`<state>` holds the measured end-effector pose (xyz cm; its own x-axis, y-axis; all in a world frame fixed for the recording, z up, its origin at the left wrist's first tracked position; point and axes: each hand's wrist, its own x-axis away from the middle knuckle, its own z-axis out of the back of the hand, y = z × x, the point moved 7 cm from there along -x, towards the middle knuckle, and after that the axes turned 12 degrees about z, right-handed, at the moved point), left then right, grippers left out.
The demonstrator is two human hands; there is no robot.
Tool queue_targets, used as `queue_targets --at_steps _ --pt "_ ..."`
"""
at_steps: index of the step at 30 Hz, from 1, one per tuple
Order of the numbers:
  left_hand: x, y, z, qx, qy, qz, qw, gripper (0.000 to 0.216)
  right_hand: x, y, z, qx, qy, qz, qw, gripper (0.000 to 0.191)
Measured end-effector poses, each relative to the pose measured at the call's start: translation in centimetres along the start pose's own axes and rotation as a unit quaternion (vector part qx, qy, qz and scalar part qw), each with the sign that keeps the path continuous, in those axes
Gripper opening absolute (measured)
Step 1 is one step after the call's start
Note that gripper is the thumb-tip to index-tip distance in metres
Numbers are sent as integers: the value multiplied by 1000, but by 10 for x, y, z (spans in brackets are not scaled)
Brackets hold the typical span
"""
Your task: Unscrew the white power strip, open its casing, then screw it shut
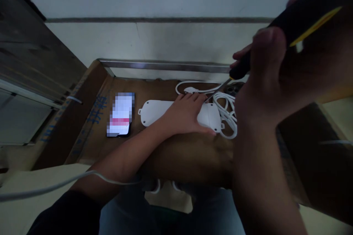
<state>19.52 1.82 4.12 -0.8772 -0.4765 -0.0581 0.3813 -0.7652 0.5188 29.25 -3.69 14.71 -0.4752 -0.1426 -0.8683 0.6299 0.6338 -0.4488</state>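
Observation:
A white power strip [156,112], apparently back side up with dark screw holes at its corners, lies on the brown cardboard. My left hand [185,114] spans it, fingers over the far edge and thumb near the close edge, holding it down. In my right hand [266,69], raised at the right, is a screwdriver [303,16] with a black and yellow handle. Its thin shaft slants down to the left, and the tip ends by my left fingers at the strip's far edge; whether it touches a screw cannot be made out. A white cord [228,126] lies coiled at the strip's right end.
A lit phone [120,114] lies left of the strip. Cardboard flaps [70,117] with blue writing rise at both sides. A metal rail [162,65] runs along the wall behind. Another pale cable [55,187] crosses my left forearm. A dark object [233,89] sits behind the coil.

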Motion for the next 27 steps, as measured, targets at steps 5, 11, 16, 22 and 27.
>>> queue_targets --at_steps 5,11,16,22,27 --pt "-1 1 1 -3 -4 7 1000 86 -1 -10 -12 -43 -77 101 991 36" --pt "7 -15 7 -69 -126 -5 990 116 -4 -19 -8 4 -110 60 992 26" --pt "9 -33 18 -109 -140 41 983 101 -5 -29 -8 75 -97 93 988 25" --pt "9 -33 15 -94 -117 32 988 93 2 -31 -2 230 -25 84 969 43" --pt "10 -32 17 -90 -105 22 990 92 0 -26 3 241 0 86 967 44"
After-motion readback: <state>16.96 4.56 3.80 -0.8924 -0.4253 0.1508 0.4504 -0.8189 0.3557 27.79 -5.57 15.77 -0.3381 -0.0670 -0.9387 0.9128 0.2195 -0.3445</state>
